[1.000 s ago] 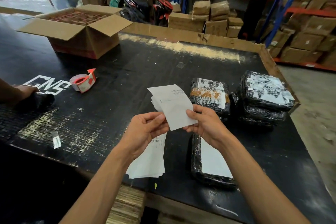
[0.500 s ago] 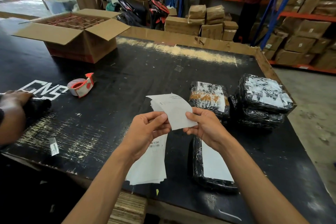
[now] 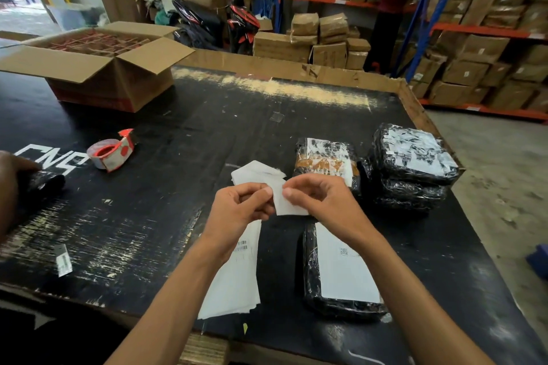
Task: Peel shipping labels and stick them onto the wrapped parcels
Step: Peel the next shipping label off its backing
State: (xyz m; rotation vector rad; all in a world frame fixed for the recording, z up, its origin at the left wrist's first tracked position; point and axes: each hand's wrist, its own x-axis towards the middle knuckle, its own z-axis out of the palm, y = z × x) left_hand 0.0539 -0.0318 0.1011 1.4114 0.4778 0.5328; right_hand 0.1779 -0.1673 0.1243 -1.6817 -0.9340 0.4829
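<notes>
Both hands hold a white shipping label (image 3: 268, 182) above the black table (image 3: 184, 157). My left hand (image 3: 238, 212) pinches its left edge and my right hand (image 3: 320, 200) pinches it close beside, fingertips almost meeting. Under my left forearm lies a stack of white labels (image 3: 237, 278). A black wrapped parcel with a white label (image 3: 341, 272) lies under my right forearm. Behind the hands sits a parcel with brown showing through its wrap (image 3: 324, 158), and to its right a stack of black wrapped parcels (image 3: 412, 163).
A red-and-white tape roll (image 3: 111, 151) lies left of centre. An open cardboard box (image 3: 98, 65) stands at the back left. Another person's hand (image 3: 12, 175) rests on a black item at the left edge. Shelves of boxes (image 3: 474, 38) and a standing person (image 3: 394, 9) are behind.
The label has dropped from upright to lower and flatter. My two hands have drawn closer together, fingertips now nearly touching on it. The other person's hand has shifted at the left edge.
</notes>
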